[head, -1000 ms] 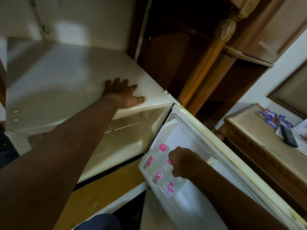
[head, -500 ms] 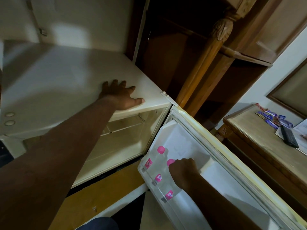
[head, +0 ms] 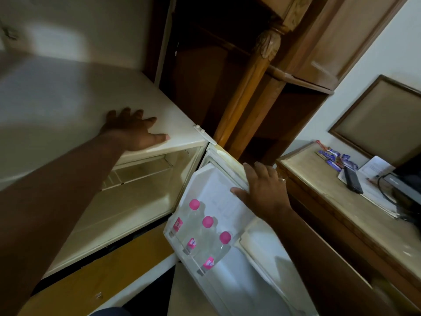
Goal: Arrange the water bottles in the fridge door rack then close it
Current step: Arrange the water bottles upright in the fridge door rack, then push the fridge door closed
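Three clear water bottles with pink caps stand side by side in the door rack of a small white fridge: the first bottle, the second bottle, the third bottle. The fridge door hangs open to the right. My right hand rests on the door's top edge, fingers spread over the rim, well above the bottles. My left hand lies flat on the fridge top, fingers apart. The fridge's inside shows bare shelves.
A carved wooden post and dark cabinet stand right behind the door's hinge. To the right is a wooden counter with a black remote, blue sachets, papers and cables.
My right hand has let go of the third bottle in the rack and risen to the door's top edge. All three caps now show. My left hand stayed on the fridge top.
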`<state>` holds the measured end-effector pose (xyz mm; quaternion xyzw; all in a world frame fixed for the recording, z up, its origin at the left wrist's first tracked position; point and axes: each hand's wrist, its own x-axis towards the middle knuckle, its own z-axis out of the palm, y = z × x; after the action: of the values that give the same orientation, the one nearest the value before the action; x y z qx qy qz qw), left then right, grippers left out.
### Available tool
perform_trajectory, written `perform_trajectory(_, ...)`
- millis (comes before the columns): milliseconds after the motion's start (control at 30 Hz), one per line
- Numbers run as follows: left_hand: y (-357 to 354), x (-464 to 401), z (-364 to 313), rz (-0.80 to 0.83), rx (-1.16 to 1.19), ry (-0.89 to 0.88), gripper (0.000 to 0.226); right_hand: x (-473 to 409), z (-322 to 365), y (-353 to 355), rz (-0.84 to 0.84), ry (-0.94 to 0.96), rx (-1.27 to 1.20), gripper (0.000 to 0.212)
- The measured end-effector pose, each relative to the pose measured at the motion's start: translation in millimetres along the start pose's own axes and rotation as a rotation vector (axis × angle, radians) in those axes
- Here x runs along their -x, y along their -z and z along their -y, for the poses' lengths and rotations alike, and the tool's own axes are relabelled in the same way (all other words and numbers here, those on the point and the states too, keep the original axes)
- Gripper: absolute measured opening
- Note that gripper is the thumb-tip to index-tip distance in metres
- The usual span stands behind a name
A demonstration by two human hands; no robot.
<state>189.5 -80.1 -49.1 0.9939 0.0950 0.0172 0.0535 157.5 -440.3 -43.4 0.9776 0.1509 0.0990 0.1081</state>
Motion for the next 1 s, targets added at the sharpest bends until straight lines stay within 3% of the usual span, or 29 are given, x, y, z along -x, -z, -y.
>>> perform_trajectory(133,-0.8,-1.4,0.0,-0.01,0.005,-0.002,0.098,2.4,-29.6,-10.1,0.256,-0.096,-0.215,0.094)
perform_trajectory(500,1.5,5.6,0.4,-0.075,0.068,0.003,0.097,27.7,-15.7,-3.1,0.336,-0.044,-0.468,0.11)
perform_trajectory(700,13.2,23.5,3.7,-0.223,0.316,0.127,0.079,39.5,0.7,1.8,0.292,0.088,-0.604,0.081)
perform_trajectory(833,15.1,44.2,22.4,-0.174,0.134,0.271,0.083,42.7,17.6,3.1,0.219,0.205,-0.644,0.068)
perform_trajectory(1000,18.1,80.4,58.8,-0.077,-0.066,0.467,0.104,33.1,54.7,-4.1,0.091,0.33,-0.54,0.064)
